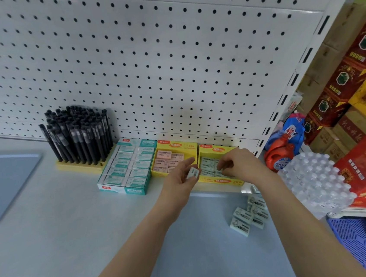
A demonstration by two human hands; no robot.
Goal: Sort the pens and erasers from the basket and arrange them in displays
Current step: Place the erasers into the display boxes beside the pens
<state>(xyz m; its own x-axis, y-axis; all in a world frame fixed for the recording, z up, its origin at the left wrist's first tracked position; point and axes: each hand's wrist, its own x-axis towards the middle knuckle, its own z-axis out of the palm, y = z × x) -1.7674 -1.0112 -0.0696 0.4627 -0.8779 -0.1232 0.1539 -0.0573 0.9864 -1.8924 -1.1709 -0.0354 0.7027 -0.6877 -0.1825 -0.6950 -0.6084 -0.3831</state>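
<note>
My left hand (180,179) grips a small pale-green eraser (192,173) beside the yellow cardboard display box (222,181) at centre right, where my right hand (241,166), fingers curled, grip not clear to me, could push the packed erasers (207,166) crooked.

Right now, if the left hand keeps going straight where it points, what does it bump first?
Probably the right yellow box of pale erasers: the left hand, holding an eraser, points up-right at its left wall. Depth is unclear; it might pass above and reach the pegboard.
</note>
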